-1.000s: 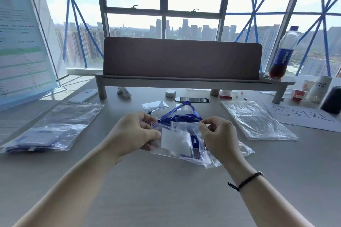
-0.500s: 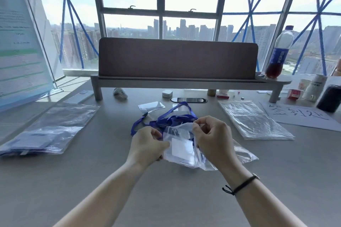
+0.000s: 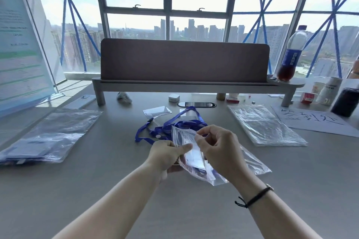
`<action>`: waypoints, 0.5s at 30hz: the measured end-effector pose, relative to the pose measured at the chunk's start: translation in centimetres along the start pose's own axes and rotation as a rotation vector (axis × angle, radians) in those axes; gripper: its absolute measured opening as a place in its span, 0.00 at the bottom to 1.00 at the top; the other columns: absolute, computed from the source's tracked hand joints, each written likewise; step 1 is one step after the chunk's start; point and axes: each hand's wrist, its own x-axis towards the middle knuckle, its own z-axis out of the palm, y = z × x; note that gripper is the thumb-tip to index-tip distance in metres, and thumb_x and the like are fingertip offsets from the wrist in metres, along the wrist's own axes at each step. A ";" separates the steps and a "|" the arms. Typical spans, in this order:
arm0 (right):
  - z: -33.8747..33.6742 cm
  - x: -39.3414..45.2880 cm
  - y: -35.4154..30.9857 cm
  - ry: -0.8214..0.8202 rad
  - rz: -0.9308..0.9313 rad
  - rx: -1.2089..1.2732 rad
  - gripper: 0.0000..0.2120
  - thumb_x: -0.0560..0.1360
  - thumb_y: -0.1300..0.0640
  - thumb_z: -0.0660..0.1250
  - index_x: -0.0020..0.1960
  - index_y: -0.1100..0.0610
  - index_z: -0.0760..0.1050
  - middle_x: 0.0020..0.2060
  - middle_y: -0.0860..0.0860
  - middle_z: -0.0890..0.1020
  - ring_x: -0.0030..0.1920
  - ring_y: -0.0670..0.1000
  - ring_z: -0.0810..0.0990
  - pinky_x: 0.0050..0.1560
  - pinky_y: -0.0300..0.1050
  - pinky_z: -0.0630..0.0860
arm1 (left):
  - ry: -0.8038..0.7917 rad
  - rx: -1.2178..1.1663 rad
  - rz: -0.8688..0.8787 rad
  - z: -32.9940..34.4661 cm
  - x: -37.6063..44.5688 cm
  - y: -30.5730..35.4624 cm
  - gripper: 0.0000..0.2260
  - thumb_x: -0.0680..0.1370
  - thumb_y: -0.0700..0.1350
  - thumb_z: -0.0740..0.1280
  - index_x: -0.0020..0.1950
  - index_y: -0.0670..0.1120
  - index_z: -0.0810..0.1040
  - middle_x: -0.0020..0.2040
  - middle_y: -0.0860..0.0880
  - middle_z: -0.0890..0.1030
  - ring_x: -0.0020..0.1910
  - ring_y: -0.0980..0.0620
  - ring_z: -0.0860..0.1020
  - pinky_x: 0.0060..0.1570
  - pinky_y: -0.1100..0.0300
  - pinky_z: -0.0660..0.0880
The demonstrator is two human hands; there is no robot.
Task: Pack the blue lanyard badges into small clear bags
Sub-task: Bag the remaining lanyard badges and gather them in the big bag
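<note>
Both hands work above a grey desk. The left hand grips the lower left edge of a small clear plastic zip bag, thumb laid across its front face and fingers curled beneath. The right hand pinches the bag's upper right edge between thumb and forefinger, its other fingers curled. Inside the bag lies a white badge card; how far it is seated cannot be told. A blue fabric lanyard trails from behind the bag onto the desk, coiled loosely just beyond the hands. A black cord bracelet circles the right wrist. A separate clear badge holder lies flat further back. A stack of clear bags rests to the right; a large clear bag of packed items rests to the left. A cola bottle stands on the grey desk shelf.
</note>
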 end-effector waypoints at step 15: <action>1.5 -1.9 -1.7 -0.190 -0.200 -0.217 0.17 0.75 0.36 0.66 0.60 0.41 0.80 0.31 0.44 0.80 0.34 0.44 0.78 0.38 0.41 0.75 | -0.073 -0.109 0.190 -1.4 -0.5 3.4 0.10 0.80 0.48 0.68 0.46 0.43 0.84 0.36 0.46 0.81 0.30 0.48 0.78 0.29 0.59 0.75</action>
